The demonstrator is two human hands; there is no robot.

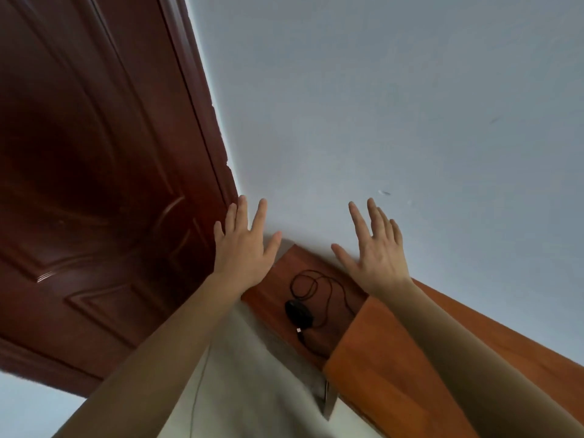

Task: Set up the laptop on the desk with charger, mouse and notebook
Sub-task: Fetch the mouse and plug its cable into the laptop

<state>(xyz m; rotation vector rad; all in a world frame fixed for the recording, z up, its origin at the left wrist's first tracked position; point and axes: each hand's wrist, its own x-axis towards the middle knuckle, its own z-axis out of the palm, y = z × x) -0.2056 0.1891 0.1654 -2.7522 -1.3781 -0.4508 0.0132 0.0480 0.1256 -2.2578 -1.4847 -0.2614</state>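
Forearms reach out over the surface (395,343); left grip (243,248) and right grip (376,251) are spread wide, holding nothing. Wired mouse (298,312) lies near the surface's far-left corner, between them, seemingly nearer the left.

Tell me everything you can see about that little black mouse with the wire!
The mouse is small, oval and black, probably smooth plastic. It lies flat on the brown wooden surface near the wall. Its thin black cable curls in loose loops behind it, and the pale-tipped plug lies right beside the mouse, plugged into nothing. Neither the left hand nor the right hand touches it; both are open, apart from it.
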